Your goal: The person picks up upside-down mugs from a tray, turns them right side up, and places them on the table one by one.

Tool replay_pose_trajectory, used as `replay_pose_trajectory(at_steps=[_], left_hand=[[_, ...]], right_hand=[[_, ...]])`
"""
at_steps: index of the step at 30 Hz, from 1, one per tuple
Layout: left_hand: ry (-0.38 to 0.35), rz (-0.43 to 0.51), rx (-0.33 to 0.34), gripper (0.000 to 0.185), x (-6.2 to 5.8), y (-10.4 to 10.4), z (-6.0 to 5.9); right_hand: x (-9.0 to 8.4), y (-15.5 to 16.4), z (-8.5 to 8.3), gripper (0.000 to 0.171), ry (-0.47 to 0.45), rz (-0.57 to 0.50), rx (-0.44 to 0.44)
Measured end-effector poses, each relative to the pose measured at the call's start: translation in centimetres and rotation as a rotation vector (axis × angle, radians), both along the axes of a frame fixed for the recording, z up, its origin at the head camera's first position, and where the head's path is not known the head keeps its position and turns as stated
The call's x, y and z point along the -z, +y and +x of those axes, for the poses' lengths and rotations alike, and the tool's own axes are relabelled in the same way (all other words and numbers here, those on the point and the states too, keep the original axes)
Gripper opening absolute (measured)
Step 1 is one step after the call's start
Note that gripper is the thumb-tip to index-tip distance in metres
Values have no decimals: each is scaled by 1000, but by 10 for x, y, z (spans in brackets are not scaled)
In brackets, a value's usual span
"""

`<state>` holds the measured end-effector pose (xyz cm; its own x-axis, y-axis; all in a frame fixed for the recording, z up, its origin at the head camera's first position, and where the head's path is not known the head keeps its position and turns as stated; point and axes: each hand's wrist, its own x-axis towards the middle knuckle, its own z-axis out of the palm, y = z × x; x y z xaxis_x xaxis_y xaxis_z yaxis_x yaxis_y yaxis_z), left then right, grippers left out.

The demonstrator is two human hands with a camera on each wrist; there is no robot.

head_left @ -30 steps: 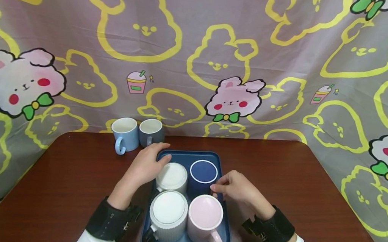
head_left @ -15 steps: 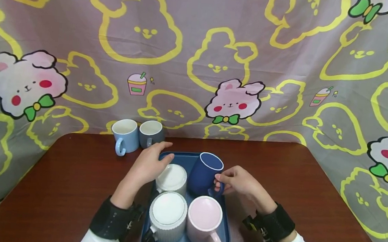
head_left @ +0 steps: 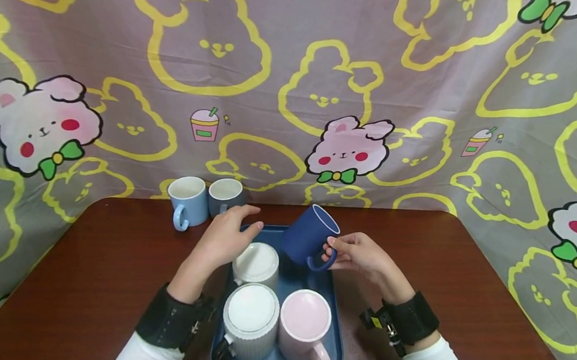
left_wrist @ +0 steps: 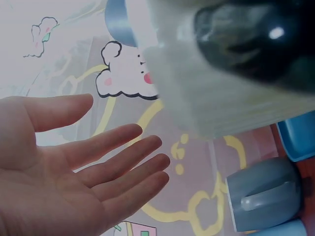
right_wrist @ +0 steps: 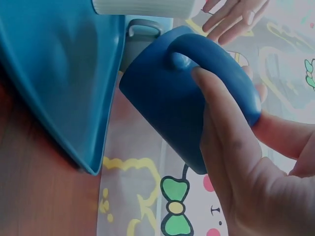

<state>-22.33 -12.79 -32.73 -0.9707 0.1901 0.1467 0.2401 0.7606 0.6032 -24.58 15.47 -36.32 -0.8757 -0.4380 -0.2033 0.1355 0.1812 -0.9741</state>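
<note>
Overhead, head view: right hand (head_left: 361, 258) pinches the handle of the navy mug (head_left: 308, 239), thumb and fingers curled round the loop. Mug is off the blue tray (head_left: 335, 313), tilted, mouth up and away, hanging over the tray's far right corner. Left hand (head_left: 226, 242) lies with fingers loosely extended over the far rim of the white mug (head_left: 256, 263); holds nothing. Ribbed grey mug (head_left: 249, 322) and pink mug (head_left: 305, 326) stand in the tray's near row. Light blue mug (head_left: 187, 200) and grey mug (head_left: 224, 196) stand side by side on the brown table (head_left: 463, 284), beyond the tray, by the printed cloth.

Left wrist view: palm (left_wrist: 54, 187) open, fingers straight and spread a little, nothing between them. Grey mug (left_wrist: 263, 199) at lower right; a blurred pale shape fills the top.

Right wrist view: index finger (right_wrist: 221, 113) passes along the handle (right_wrist: 216, 59), thumb braces beyond. Navy mug (right_wrist: 172, 103) is clear of the tray's edge (right_wrist: 74, 98).

Judgement: likely ceramic, so rigid, fairly heavy, breakable if knocked against its neighbours; matt glaze should give fair grip. Handle is the sound hold, as taken; a second hand under the base would steady the tilt.
</note>
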Motion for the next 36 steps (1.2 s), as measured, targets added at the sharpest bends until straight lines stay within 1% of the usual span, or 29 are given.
replay_pose_trajectory(at_steps=[6,9,14,21,23,28,36], left_hand=[[6,-3,3,44,-10,2,0],[14,2,3,44,-14,4,-1],[25,6,-4,41,-19,8,-2],[31,22,-47,33,-27,17,0],[41,22,-58,31,-30,19,0],[55,32,-64,29,-34,24,0],[50,40,-67,27,-42,33,-1]], right_hand=[[-5,-3,-3,38,-17,-45,30],[-6,-5,-5,36,-24,-84,27],[-9,-7,-6,37,-22,-143,22],[-13,-10,-7,33,-33,-190,39],[-15,-12,-7,32,-34,-201,45],[-20,-13,-8,35,-17,-216,53],[-26,-12,-9,26,16,-227,76]])
